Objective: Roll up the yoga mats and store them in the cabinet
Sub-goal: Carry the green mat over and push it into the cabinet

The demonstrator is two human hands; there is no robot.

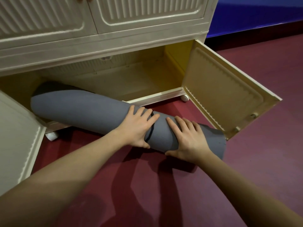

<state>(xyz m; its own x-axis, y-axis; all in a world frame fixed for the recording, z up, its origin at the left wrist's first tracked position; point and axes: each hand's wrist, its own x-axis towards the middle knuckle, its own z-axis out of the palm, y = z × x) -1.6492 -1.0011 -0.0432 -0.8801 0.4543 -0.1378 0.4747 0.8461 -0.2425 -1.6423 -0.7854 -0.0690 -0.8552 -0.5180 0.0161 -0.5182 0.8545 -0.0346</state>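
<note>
Nearest the camera, two bare forearms reach forward over the dark red floor (246, 112). Ahead stands the cream cabinet (101, 46), its bottom compartment open, with the right door (226, 89) swung out toward the viewer and the left door (18, 128) also ajar at the frame's edge. The upper doors are closed.

The rolled grey yoga mat (85, 112) lies slantwise across the cabinet's bottom sill: its far end is inside the left part of the compartment, while the near end juts out over the floor toward the right door. A dark band (151, 128) seems to circle the roll near its middle, likely to keep it from unwinding.

The left hand (139, 126) lies on top of the roll with fingers spread and the thumb wrapped underneath. The right hand (188, 138) sits just beside it, nearer the outer end, with fingers over the top and the thumb hooked below. Both clasp the mat loosely, which looks suited to pushing and steering it inward.

The step in hand appears to be sliding the mat fully inside. The diagonal lie is probably forced by the mat's length against the opening. The right door stands close to the protruding end and could foul it if it swings. Two white castors (52, 135) raise the sill, so the mat must ride over that lip.
</note>
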